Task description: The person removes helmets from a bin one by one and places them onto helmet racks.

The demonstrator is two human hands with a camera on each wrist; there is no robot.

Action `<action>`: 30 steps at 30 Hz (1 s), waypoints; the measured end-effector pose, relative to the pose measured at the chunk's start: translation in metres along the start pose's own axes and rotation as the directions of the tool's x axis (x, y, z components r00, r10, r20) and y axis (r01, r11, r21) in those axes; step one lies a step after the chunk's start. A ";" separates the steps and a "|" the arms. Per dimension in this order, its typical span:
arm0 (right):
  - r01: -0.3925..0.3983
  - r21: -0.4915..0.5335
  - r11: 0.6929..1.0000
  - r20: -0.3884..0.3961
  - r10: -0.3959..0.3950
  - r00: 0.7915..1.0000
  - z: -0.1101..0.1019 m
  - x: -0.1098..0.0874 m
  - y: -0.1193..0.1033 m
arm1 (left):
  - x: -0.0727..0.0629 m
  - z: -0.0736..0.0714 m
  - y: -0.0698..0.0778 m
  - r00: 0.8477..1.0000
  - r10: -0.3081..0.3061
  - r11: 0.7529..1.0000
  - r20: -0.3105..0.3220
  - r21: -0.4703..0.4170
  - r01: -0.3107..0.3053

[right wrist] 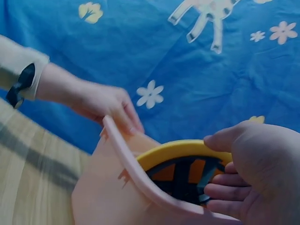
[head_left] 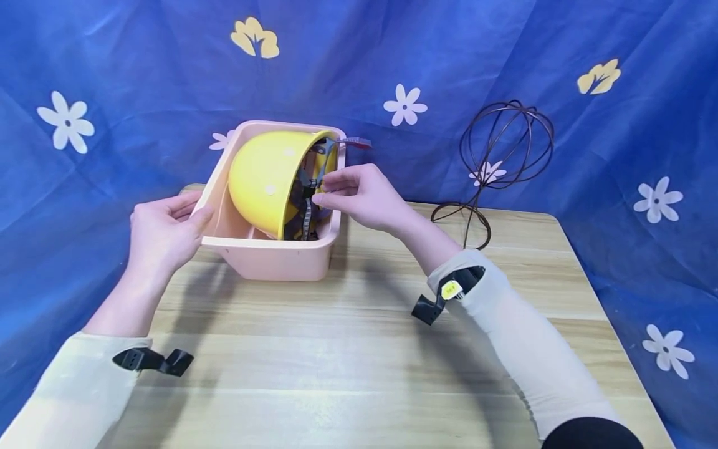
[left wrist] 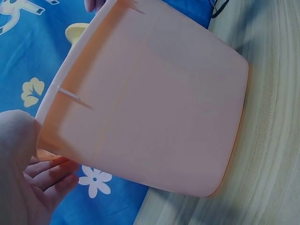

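Observation:
A yellow hard hat (head_left: 260,178) lies on its side in a pink plastic bin (head_left: 275,262), its opening turned right, with dark inner straps (head_left: 306,215) showing. My left hand (head_left: 165,234) grips the bin's left rim, thumb inside and fingers outside. At the hat's opening is my right hand (head_left: 364,196), its thumb and fingers parted. In the right wrist view, the thumb lies by the hat's yellow edge (right wrist: 183,149) and the fingers are near the straps. A greyish strap with a red end (head_left: 359,143) hangs over the bin's right rim.
A dark wire whisk-shaped stand (head_left: 477,199) stands at the back right of the wooden table (head_left: 348,349). Blue cloth (head_left: 348,62) with printed flowers hangs behind and at both sides. The bin stands near the table's back edge.

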State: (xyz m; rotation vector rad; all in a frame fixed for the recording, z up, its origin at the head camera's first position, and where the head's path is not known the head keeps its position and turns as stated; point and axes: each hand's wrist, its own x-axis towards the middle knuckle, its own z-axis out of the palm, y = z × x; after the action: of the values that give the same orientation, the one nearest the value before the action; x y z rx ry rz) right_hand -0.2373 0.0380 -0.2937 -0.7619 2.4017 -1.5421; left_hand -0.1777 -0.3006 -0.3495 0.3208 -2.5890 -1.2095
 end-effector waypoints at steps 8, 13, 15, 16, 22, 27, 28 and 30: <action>-0.050 0.055 0.997 0.065 0.047 0.997 0.005 0.017 -0.009 | -0.003 0.000 -0.001 1.000 -0.015 1.000 0.003 0.012 0.015; -0.116 0.103 0.988 0.087 0.107 0.990 0.005 0.024 -0.023 | -0.002 0.001 0.000 1.000 -0.007 1.000 0.002 0.004 0.007; -0.155 0.142 0.978 0.095 0.142 0.985 0.007 0.028 -0.027 | -0.001 0.002 0.000 1.000 -0.009 1.000 0.004 -0.002 0.009; -0.179 0.158 0.971 0.099 0.164 0.981 0.008 0.030 -0.029 | -0.001 0.001 0.000 1.000 -0.012 1.000 0.005 -0.007 0.012; -0.278 0.159 0.947 0.094 0.266 0.960 0.017 0.040 -0.034 | -0.002 0.001 -0.001 1.000 -0.010 1.000 0.005 -0.015 0.010; -0.279 0.094 0.956 0.058 0.274 0.960 0.023 0.046 -0.035 | -0.002 0.000 0.000 1.000 -0.005 1.000 0.007 -0.025 0.005; -0.269 0.074 0.960 0.050 0.266 0.963 0.024 0.047 -0.035 | -0.002 0.000 0.001 1.000 -0.004 1.000 0.009 -0.027 0.005; -0.249 0.030 0.968 0.035 0.248 0.968 0.027 0.050 -0.033 | -0.003 0.000 0.002 1.000 -0.004 1.000 0.010 -0.028 0.004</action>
State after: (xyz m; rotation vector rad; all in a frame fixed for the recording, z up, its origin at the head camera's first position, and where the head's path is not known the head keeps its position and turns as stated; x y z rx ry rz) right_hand -0.2578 -0.0194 -0.2703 -0.4531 2.3366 -1.4554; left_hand -0.1752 -0.2988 -0.3483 0.3150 -2.5784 -1.2506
